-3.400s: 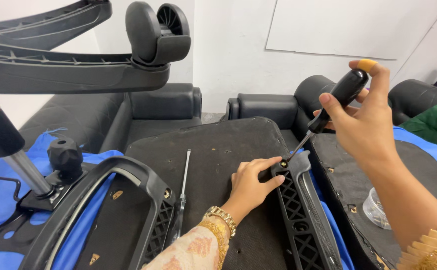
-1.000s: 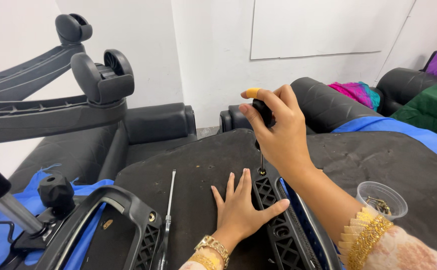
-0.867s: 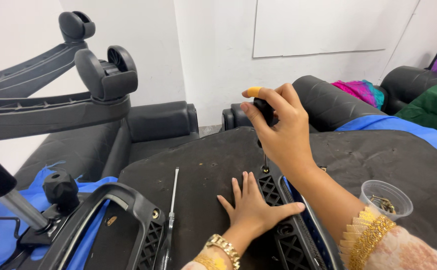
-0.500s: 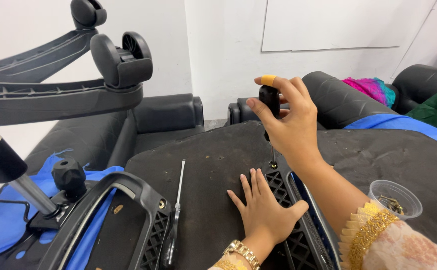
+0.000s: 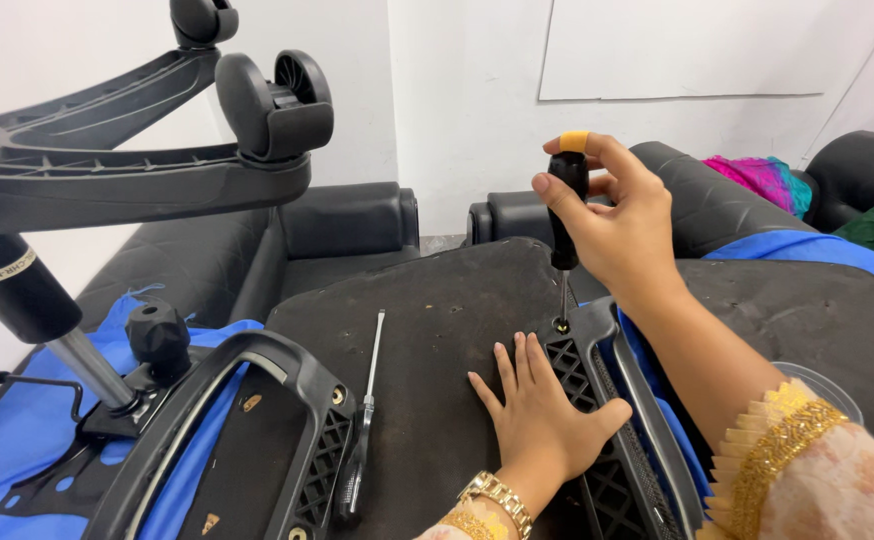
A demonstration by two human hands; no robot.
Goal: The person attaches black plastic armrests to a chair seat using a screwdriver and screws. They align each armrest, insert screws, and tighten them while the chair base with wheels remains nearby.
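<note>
Right hand (image 5: pixel 629 225) gripping upright screwdriver (image 5: pixel 565 215); left hand (image 5: pixel 545 420) flat

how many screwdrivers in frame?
2. One screwdriver with a black and orange handle stands upright in the right hand, tip at a hole in the armrest bracket. A second screwdriver lies loose on the seat underside.

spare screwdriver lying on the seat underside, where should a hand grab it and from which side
Best guess: grip the spare screwdriver by its dark handle, the near end beside the left armrest bracket. Come from above: it lies flat on the seat underside, its thin shaft pointing away. The left hand is nearest, resting flat close by.
</note>
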